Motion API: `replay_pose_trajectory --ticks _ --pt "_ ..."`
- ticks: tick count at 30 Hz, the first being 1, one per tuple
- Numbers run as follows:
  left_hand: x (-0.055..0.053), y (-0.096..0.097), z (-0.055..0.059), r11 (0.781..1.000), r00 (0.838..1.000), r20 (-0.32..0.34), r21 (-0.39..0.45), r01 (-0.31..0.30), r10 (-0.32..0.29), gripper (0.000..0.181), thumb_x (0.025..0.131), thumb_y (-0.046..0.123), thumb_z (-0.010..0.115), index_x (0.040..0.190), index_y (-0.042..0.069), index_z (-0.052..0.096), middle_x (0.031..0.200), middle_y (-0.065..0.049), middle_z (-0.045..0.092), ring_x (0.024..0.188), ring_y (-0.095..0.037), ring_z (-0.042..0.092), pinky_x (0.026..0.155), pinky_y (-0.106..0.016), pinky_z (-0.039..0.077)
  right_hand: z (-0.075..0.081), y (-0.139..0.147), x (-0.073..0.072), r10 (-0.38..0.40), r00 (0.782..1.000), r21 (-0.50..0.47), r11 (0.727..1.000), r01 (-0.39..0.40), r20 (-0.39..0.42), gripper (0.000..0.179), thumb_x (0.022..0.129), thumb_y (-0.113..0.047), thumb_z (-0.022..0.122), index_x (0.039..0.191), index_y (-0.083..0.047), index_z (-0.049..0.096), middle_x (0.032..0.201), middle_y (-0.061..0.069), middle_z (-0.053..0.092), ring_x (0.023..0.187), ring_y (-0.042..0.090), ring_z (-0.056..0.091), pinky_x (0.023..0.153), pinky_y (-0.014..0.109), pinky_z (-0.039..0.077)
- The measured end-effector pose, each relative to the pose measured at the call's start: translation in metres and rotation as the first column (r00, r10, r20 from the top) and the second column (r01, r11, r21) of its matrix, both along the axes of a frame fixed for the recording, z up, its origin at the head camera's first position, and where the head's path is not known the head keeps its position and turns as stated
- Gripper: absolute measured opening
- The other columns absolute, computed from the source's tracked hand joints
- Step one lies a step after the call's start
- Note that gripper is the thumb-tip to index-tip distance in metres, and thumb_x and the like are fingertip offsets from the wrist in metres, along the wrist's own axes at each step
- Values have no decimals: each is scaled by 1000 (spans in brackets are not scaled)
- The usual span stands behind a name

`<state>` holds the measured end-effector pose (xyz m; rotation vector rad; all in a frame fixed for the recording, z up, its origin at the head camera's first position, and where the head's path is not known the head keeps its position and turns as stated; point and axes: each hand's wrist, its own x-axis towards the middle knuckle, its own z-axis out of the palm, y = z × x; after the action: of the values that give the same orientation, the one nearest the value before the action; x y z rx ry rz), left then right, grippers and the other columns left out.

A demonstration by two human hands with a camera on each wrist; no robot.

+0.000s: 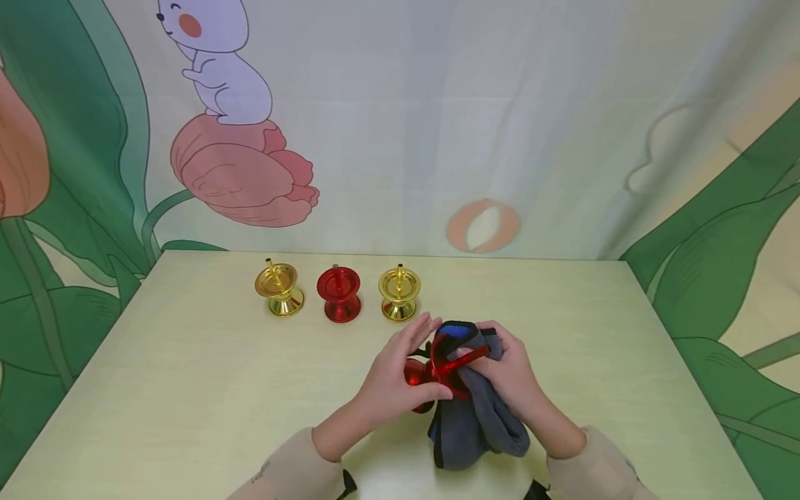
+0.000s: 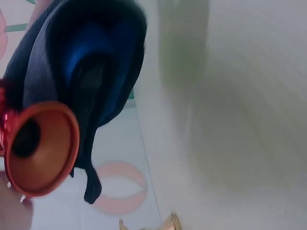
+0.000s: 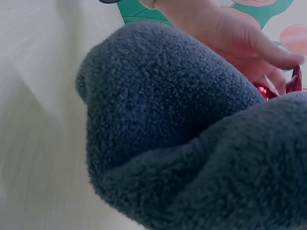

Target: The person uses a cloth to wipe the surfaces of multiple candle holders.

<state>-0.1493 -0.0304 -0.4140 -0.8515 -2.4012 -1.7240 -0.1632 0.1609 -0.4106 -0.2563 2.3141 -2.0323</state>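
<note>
Tilted on its side, a shiny red candle holder (image 1: 417,372) with a thin centre spike is held in my left hand (image 1: 389,380), thumb on the near side and fingers on the far side. My right hand (image 1: 514,375) grips a fuzzy grey cloth (image 1: 475,430) with black edging and a blue patch, pressed against the holder's dish. In the left wrist view the holder's hollow foot (image 2: 67,160) faces the camera beside the cloth (image 2: 36,72). The cloth (image 3: 148,91) fills most of the right wrist view and hides my right fingers.
Along the back of the pale table (image 1: 187,389) stand a gold candle holder (image 1: 285,303), a red candle holder (image 1: 342,309) and another gold candle holder (image 1: 398,310) in a row. A printed curtain (image 1: 387,139) hangs behind the table.
</note>
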Motion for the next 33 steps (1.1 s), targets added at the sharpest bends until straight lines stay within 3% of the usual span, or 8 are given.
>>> replay_pose_trajectory --ticks 3,8,12,16,20,22,27,33 --pt "1 4 -4 995 970 -222 23 -98 101 71 74 34 67 133 10 37 132 -4 47 118 -18 47 88 -31 47 1 -1 -1 -51 999 -14 999 51 6 28 79 -8 65 103 0 54 88 -11 64 77 10 59 68 22 51" --pt "4 11 -12 970 814 -553 -42 -239 177 60 84 42 52 124 -3 47 124 -16 53 116 -23 49 93 -36 43 1 -3 -2 -99 994 -40 994 101 42 30 78 -10 65 105 -1 54 89 -10 63 78 10 59 69 22 52" --pt "5 16 -13 956 789 -587 -83 -281 181 76 77 46 61 129 -5 41 128 -16 49 119 -24 47 97 -37 40 0 -5 -1 -108 992 -56 992 111 57 30 78 -9 66 104 0 54 88 -9 64 76 10 60 68 23 52" --pt "5 16 -9 958 829 -535 -116 -263 163 81 68 41 72 129 -2 41 126 -14 51 116 -23 49 96 -36 41 -1 -4 -2 -92 995 -48 994 95 45 29 78 -9 66 103 0 54 87 -9 64 75 10 60 67 22 52" --pt "0 6 -2 980 955 -295 -183 -81 24 80 68 35 74 134 10 37 119 -5 55 98 -14 55 83 -24 48 -3 0 -2 -37 999 -33 999 38 34 28 78 -7 65 102 0 53 85 -9 63 74 10 58 66 22 51" --pt "-3 1 1 980 989 -139 -196 21 -50 80 69 33 73 137 17 34 121 1 54 96 -10 53 77 -20 48 -4 1 -1 0 1000 -23 1000 1 27 27 78 -5 64 102 1 53 85 -9 63 74 10 57 65 22 51" --pt "-13 -5 4 989 997 13 -131 73 -72 78 69 32 73 136 25 34 132 7 46 115 -13 46 87 -29 47 -4 2 -3 0 1000 -7 1000 1 17 27 79 -6 64 103 0 54 88 -10 63 76 9 58 66 22 51" --pt "-10 0 -6 993 969 -239 -89 -80 57 61 79 37 60 130 8 44 130 -8 49 113 -20 52 91 -31 45 -2 1 -7 -97 994 -57 993 100 50 30 78 -8 65 105 0 53 87 -10 64 73 7 60 65 22 52"
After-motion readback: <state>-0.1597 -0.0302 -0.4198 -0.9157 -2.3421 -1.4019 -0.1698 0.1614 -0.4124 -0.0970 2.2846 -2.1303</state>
